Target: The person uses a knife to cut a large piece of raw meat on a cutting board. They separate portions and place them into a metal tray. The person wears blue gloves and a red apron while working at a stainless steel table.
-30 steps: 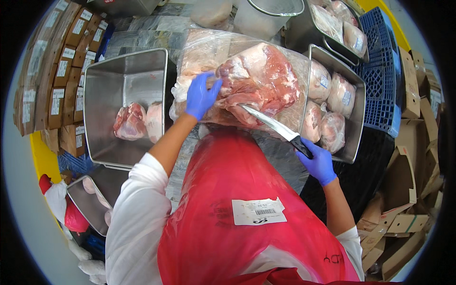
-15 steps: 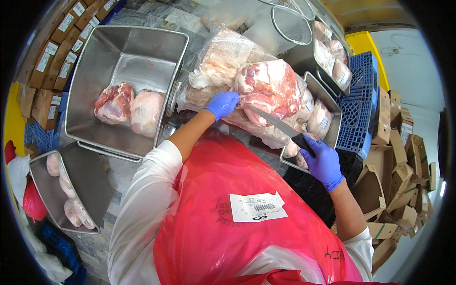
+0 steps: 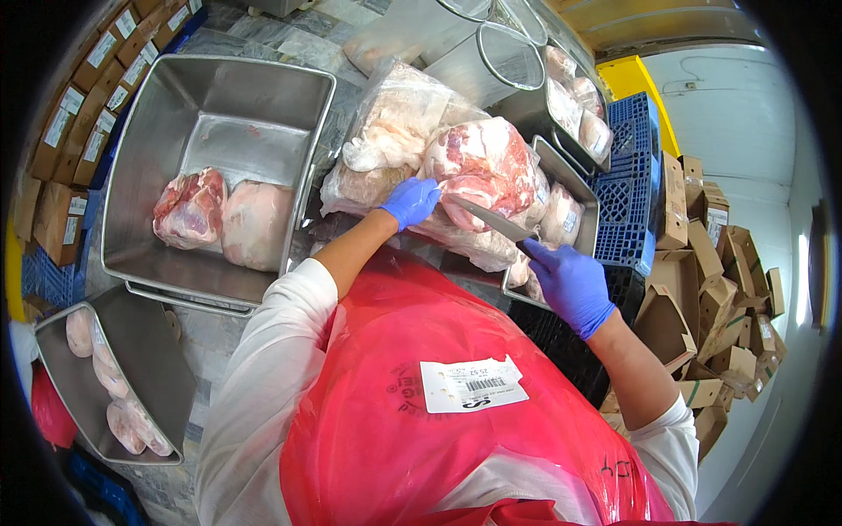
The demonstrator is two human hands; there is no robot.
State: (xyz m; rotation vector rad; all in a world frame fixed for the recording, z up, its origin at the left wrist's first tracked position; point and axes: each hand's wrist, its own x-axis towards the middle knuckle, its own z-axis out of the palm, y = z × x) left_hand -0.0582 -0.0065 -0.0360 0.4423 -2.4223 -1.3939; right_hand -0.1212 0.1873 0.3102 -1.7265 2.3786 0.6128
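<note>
A big slab of raw red meat [image 3: 488, 167] lies on crumpled clear plastic wrap [image 3: 396, 131] on the work table. My left hand [image 3: 410, 202], in a blue glove, grips the near left edge of the meat. My right hand [image 3: 568, 282], also blue-gloved, holds a knife [image 3: 488, 219] by its dark handle. The blade points left and lies against the lower edge of the slab. A red plastic apron with a white label covers my front.
A large steel tub [image 3: 140, 158] at left holds two meat pieces [image 3: 224, 219]. A steel tray [image 3: 149, 377] with pale cuts sits at lower left. A steel pan [image 3: 589, 210] of meat, blue crates [image 3: 627, 184] and cardboard boxes [image 3: 702, 289] stand at right. Round steel containers [image 3: 509, 53] stand behind.
My head has turned, so the scene has shifted right and the steel tub now shows more fully. My left hand has slid to the slab's lower left edge; the knife has moved up against the meat.
</note>
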